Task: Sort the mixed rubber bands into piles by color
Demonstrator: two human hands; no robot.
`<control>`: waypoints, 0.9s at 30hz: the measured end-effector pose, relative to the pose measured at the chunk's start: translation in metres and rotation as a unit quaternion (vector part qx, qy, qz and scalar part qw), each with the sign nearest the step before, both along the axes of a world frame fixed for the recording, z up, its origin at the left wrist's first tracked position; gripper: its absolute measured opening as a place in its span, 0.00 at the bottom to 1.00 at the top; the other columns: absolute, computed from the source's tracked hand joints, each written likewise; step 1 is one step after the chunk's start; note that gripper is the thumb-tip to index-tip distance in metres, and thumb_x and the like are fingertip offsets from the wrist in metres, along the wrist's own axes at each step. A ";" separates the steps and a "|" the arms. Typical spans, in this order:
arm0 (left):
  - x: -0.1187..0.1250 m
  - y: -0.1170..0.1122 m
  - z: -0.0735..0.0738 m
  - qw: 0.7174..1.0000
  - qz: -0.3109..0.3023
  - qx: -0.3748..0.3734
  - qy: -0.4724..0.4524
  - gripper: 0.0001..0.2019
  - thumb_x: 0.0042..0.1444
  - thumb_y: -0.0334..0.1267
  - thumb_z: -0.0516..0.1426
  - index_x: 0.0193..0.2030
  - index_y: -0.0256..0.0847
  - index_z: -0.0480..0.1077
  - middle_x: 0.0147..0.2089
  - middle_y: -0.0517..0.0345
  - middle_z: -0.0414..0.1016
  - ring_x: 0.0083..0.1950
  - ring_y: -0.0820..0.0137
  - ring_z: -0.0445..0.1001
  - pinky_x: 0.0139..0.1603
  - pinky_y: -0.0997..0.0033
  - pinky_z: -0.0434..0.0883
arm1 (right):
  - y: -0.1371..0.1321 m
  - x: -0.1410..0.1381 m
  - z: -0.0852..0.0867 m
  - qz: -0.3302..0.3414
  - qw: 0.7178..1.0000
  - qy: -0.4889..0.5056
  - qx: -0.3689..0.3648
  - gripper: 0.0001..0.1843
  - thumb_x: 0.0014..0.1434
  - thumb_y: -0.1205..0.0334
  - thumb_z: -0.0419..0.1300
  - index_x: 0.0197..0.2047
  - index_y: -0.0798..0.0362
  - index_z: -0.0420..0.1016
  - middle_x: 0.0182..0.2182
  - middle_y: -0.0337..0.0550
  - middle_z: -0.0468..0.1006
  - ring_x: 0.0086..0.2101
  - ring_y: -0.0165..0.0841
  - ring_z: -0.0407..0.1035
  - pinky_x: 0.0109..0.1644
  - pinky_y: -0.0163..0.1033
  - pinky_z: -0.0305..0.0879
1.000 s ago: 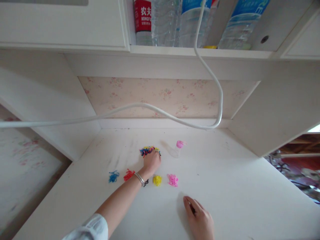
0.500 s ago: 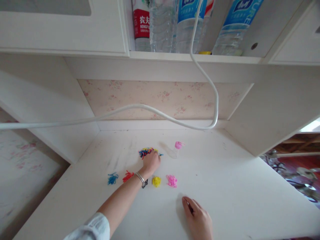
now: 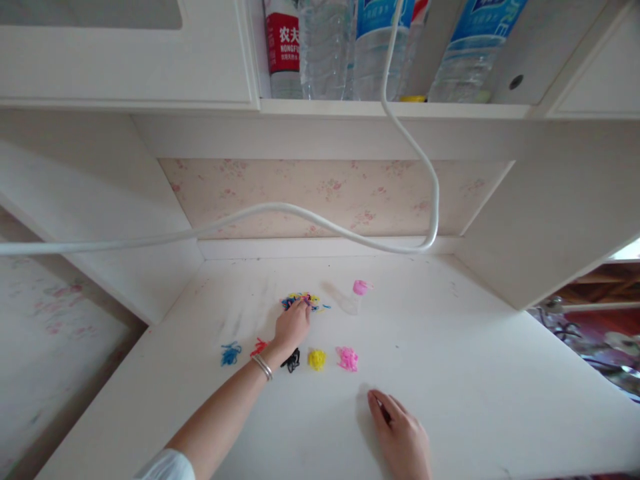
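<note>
My left hand (image 3: 291, 326), with a silver bangle on the wrist, reaches out to a mixed heap of small coloured elastic bands (image 3: 305, 302) on the white desk (image 3: 475, 373), its fingers pinched at the heap's near edge. Nearer me lies a row of sorted little piles: blue (image 3: 230, 353), red (image 3: 259, 347), black (image 3: 291, 361), yellow (image 3: 317, 359) and pink (image 3: 347, 358). My right hand (image 3: 400, 437) rests on the desk at the lower right, fingers together and lying flat, holding nothing that I can see.
A small clear bottle with a pink cap (image 3: 353, 297) lies on its side right of the heap. A white cable (image 3: 300, 213) hangs in a loop across the view. Water bottles (image 3: 370, 47) stand on the shelf above. White cabinet walls close in both sides.
My left hand has shifted a little left and back along the heap, uncovering the black pile. My right hand has stayed put.
</note>
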State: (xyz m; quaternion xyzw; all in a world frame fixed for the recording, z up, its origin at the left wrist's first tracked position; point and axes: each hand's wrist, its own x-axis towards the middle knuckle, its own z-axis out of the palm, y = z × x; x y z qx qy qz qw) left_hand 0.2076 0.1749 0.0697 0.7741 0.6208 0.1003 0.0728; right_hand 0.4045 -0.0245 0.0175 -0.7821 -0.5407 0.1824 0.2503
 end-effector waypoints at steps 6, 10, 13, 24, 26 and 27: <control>-0.024 -0.026 0.012 1.000 0.010 0.008 -0.006 0.16 0.65 0.44 0.43 0.41 0.44 0.70 0.45 0.57 0.74 0.43 0.70 0.74 0.41 0.73 0.67 | -0.003 -0.002 0.003 0.003 1.000 -0.015 0.000 0.20 0.60 0.45 0.46 0.39 0.39 0.78 0.40 0.33 0.80 0.36 0.31 0.76 0.35 0.29 0.67; -0.043 -0.059 0.017 1.000 0.015 0.017 -0.006 0.15 0.64 0.44 0.43 0.42 0.48 0.70 0.45 0.60 0.73 0.40 0.73 0.74 0.38 0.75 0.66 | -0.003 -0.002 0.001 0.002 1.000 -0.029 -0.009 0.20 0.59 0.44 0.47 0.39 0.37 0.78 0.41 0.32 0.80 0.36 0.31 0.76 0.33 0.29 0.67; -0.053 -0.081 0.015 0.999 0.021 0.033 -0.004 0.16 0.64 0.44 0.43 0.42 0.48 0.71 0.42 0.60 0.74 0.39 0.73 0.74 0.35 0.75 0.66 | -0.003 -0.002 -0.001 0.004 0.999 -0.030 -0.017 0.20 0.58 0.43 0.47 0.39 0.37 0.78 0.40 0.33 0.80 0.36 0.31 0.76 0.33 0.29 0.67; -0.060 -0.112 -0.005 0.999 0.033 0.020 -0.002 0.14 0.63 0.41 0.45 0.42 0.47 0.71 0.44 0.58 0.75 0.40 0.72 0.75 0.36 0.75 0.67 | -0.004 -0.004 0.001 0.010 0.999 -0.039 -0.031 0.21 0.59 0.43 0.46 0.41 0.37 0.77 0.42 0.32 0.79 0.37 0.32 0.75 0.35 0.30 0.67; -0.061 -0.111 -0.006 0.999 0.034 0.013 -0.007 0.14 0.63 0.40 0.45 0.43 0.47 0.71 0.44 0.57 0.75 0.41 0.72 0.75 0.37 0.75 0.67 | -0.004 -0.004 0.001 0.010 0.998 -0.044 -0.031 0.21 0.59 0.43 0.46 0.41 0.37 0.77 0.42 0.32 0.79 0.36 0.31 0.75 0.35 0.30 0.67; -0.061 -0.111 -0.007 0.999 0.034 0.012 -0.008 0.14 0.63 0.40 0.45 0.43 0.47 0.71 0.45 0.58 0.75 0.41 0.72 0.75 0.37 0.75 0.67 | -0.004 -0.004 0.001 0.010 0.998 -0.047 -0.032 0.21 0.59 0.43 0.46 0.41 0.37 0.77 0.42 0.32 0.79 0.36 0.31 0.75 0.34 0.30 0.67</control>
